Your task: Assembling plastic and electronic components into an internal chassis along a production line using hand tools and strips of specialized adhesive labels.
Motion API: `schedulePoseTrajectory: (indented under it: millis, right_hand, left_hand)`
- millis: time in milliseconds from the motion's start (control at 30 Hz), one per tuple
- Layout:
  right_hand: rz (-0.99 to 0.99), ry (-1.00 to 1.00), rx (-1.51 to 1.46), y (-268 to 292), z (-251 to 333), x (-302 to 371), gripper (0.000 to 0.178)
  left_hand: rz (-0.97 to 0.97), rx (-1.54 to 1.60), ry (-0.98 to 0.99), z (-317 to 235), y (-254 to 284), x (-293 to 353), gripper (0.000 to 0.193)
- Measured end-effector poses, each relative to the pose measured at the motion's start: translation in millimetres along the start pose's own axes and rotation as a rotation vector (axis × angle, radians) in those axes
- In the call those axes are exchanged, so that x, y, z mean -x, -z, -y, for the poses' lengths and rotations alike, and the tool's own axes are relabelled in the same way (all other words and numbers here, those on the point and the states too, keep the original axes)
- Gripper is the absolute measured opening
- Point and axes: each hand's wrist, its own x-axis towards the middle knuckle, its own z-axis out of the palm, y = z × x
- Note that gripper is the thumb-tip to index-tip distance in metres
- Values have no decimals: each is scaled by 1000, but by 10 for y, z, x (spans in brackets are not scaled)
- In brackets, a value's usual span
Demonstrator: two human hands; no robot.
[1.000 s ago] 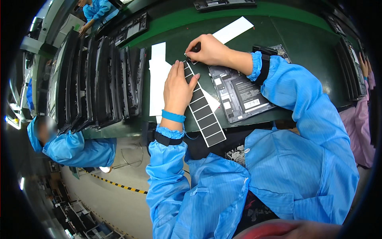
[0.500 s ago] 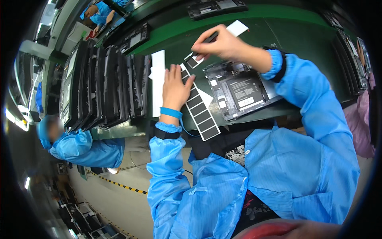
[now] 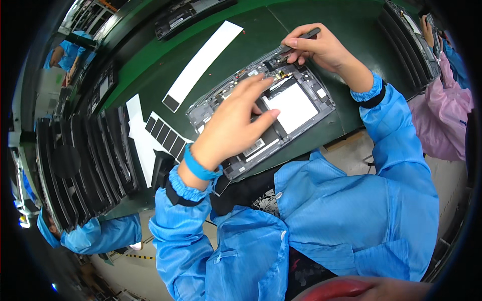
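An opened laptop base lies tilted on the green bench in front of me, its circuit board and a white rectangular panel showing. Over its left half is my left hand, fingers spread, fingertips at the inner parts; whether they press down I cannot tell. My right hand pinches slim black tweezers above the far right corner of the base. The tweezers' tips are hidden by the fingers. Left of the base lies a sheet of black rectangular stickers, partly covered by my left forearm.
A long white strip with one black sticker lies beyond the base. Laptop bases stand in rows at left and right; another lies at the back. People in blue and pink are nearby.
Both hands have gone from the sticker sheet to the laptop base, the right still holding the tweezers. My view has shifted to the right. The long white strip now lies uncovered.
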Motion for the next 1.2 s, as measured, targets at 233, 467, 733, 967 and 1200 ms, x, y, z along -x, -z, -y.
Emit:
schedulePoseTrajectory:
  millis: [233, 467, 733, 967, 1200]
  right_hand:
    - [-27, -52, -94, 50, -58, -24, 21]
    - [-31, -76, -71, 26, -63, -30, 22]
    - [-61, -136, -54, 38, -101, -68, 21]
    - [-69, -135, -40, 30, -106, -62, 20]
    - [-71, -111, -21, 18, -79, -53, 18]
  left_hand:
    - [99, -225, -14, -7, -219, -245, 53]
    - [35, -329, -94, 26, -293, -225, 44]
    - [18, -370, -134, 22, -281, -225, 44]
    - [8, -435, -150, 24, -326, -208, 45]
    - [39, -522, -54, -53, -374, -237, 57]
